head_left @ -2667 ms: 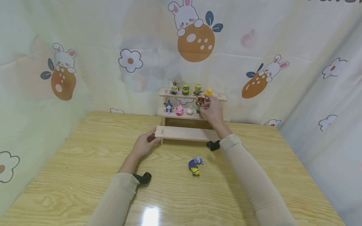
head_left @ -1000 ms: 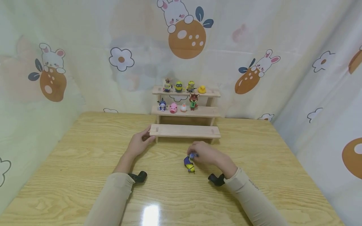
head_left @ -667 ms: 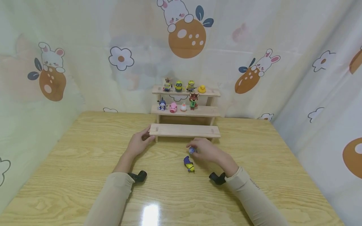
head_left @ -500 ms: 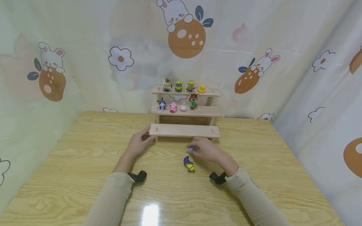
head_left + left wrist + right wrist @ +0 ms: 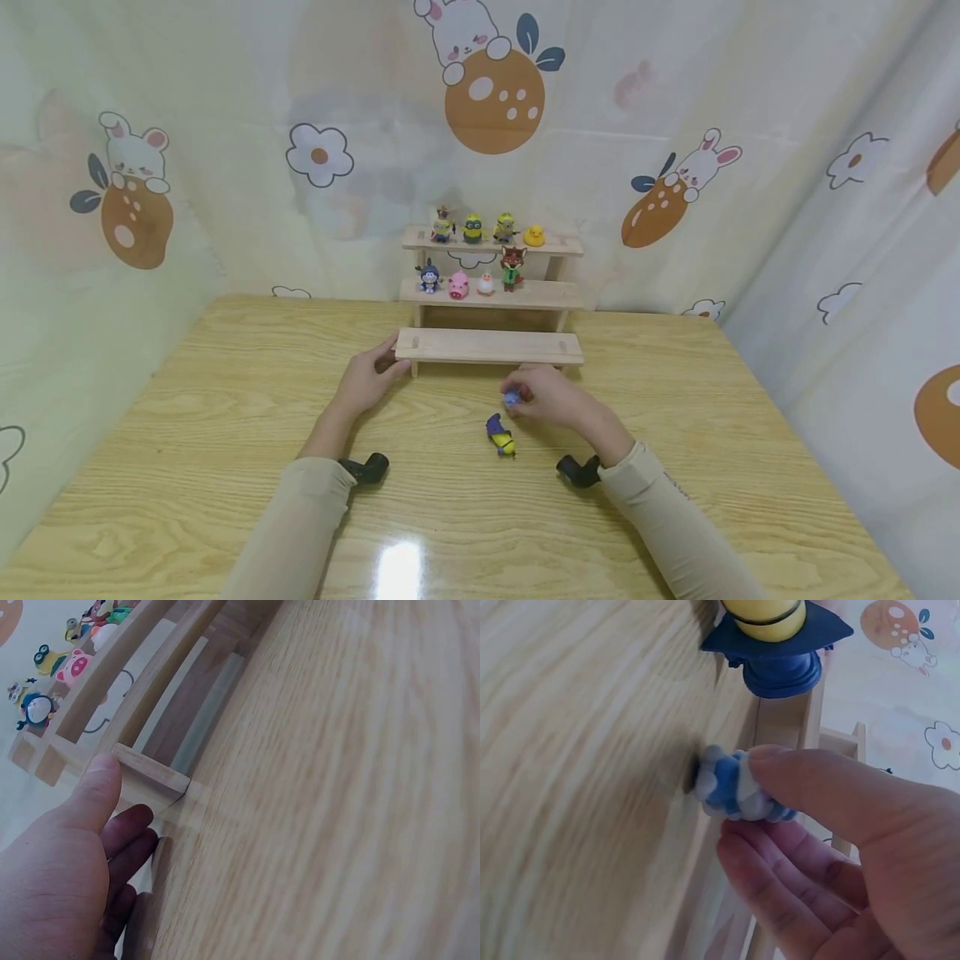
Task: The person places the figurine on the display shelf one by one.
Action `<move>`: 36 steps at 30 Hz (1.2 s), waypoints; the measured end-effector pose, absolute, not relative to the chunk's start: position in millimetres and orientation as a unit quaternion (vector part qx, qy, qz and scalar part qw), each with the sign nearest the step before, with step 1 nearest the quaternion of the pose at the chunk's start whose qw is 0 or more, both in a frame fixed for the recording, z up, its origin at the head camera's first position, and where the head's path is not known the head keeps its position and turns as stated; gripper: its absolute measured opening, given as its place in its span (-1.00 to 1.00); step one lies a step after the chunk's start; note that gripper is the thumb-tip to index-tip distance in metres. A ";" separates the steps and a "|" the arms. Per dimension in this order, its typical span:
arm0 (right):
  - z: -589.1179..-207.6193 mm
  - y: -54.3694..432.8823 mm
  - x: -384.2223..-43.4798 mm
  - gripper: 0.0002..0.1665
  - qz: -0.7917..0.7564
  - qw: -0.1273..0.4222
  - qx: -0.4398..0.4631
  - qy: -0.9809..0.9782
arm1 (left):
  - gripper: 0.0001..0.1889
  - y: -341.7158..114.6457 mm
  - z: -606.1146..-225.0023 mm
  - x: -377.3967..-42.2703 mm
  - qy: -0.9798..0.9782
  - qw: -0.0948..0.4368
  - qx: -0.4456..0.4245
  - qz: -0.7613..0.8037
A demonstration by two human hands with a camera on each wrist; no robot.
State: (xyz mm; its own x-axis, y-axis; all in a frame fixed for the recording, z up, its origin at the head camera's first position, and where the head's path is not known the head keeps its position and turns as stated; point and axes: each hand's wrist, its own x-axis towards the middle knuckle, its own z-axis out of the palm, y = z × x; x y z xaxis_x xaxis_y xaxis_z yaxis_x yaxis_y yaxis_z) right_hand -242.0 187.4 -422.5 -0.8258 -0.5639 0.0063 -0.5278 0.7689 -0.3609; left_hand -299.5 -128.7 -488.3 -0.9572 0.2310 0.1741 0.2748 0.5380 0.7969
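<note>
With thumb and fingers, my right hand (image 5: pixel 551 396) pinches a small blue-and-white figurine (image 5: pixel 731 784) just in front of the shelf's lowest step; its face cannot be made out. Nearer me on the table lies a yellow minion figurine (image 5: pixel 501 437) with a dark blue cape-like part. My left hand (image 5: pixel 366 382) holds the left end of the three-step wooden display shelf (image 5: pixel 487 345) at its lowest board. In the left wrist view the thumb rests on the board's corner, with the other fingers loosely bent beside it.
Three minion figurines (image 5: pixel 472 228) and a yellow duck (image 5: pixel 534 236) stand on the top step. The middle step bears a blue-hooded figurine (image 5: pixel 429 277), a pink pig (image 5: pixel 458 286), a white bird figurine (image 5: pixel 486 284) and a fox figurine (image 5: pixel 512 269). A patterned curtain (image 5: pixel 360 233) hangs behind.
My right hand has left the fox figurine on the middle step and come down to the table. It has taken the blue-and-white figurine, moving it away from the caped minion. The left hand stays at the shelf.
</note>
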 end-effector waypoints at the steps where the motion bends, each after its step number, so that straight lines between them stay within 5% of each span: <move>1: -421.5 187.2 -241.8 -0.74 -0.176 0.053 -0.290 0.939 | -0.31 -128.8 -488.1 -299.4 -0.876 0.024 -0.145 -0.460; 36: -396.7 193.5 -237.6 -0.76 -0.176 0.047 -0.276 0.944 | -0.28 -129.3 -486.6 -298.6 -0.872 0.020 -0.143 -0.468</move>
